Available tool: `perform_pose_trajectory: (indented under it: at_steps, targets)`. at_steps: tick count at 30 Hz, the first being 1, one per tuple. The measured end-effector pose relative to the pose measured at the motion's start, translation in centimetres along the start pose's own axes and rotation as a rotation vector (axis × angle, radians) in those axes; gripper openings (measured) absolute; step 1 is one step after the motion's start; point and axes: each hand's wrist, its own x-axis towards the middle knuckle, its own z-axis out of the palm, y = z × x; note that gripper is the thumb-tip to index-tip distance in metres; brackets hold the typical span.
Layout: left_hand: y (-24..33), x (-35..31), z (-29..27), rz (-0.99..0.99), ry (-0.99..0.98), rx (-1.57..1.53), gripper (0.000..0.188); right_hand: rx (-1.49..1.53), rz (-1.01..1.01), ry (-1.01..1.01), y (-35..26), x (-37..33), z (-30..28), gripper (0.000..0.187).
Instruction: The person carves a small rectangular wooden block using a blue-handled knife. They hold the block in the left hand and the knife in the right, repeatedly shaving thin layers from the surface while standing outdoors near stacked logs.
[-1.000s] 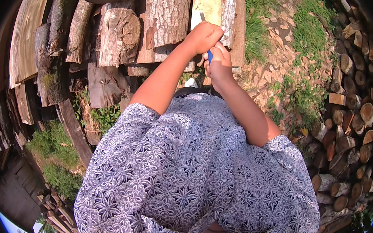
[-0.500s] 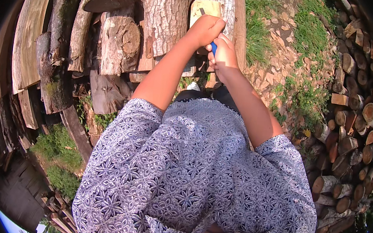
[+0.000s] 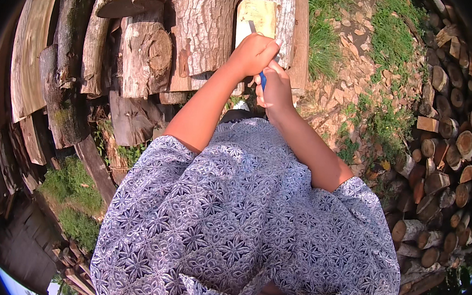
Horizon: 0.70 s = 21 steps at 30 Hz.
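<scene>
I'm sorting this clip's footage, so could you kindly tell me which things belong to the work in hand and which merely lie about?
In hand:
- left hand
- right hand
- blue-handled tool
- pale wood block

Lying about:
- big bark logs
- stacked firewood
- grass
- curved planks

A loose garment (image 3: 246, 227) fills the lower centre of the frame. It is white with a dense blue floral-geometric print. Its short sleeves end above the elbows, leaving the forearms bare.

Tool (image 3: 261, 78) mostly hidden inside left hand (image 3: 254, 53) and right hand (image 3: 275, 89); only blue handle bit and thin metal shaft visible, tip shape unclear. Lower edge of pale wood block (image 3: 257, 15) covered by left hand. Logs (image 3: 143, 55) cut off at top edge
</scene>
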Motion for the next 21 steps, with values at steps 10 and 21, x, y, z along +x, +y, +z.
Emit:
perform_pose_trajectory:
  at_steps: [10, 21]
  targets:
    - [1.0, -2.4, 1.5, 0.022, 0.023, -0.009, 0.048, -0.068, 0.007, 0.035, 1.9, -1.5, -1.2, 0.030]
    - [-0.8, 3.7, -0.3, 0.025, 0.156, 0.009, 0.052, -0.081, 0.006, -0.036, -3.4, 3.4, -0.6, 0.024]
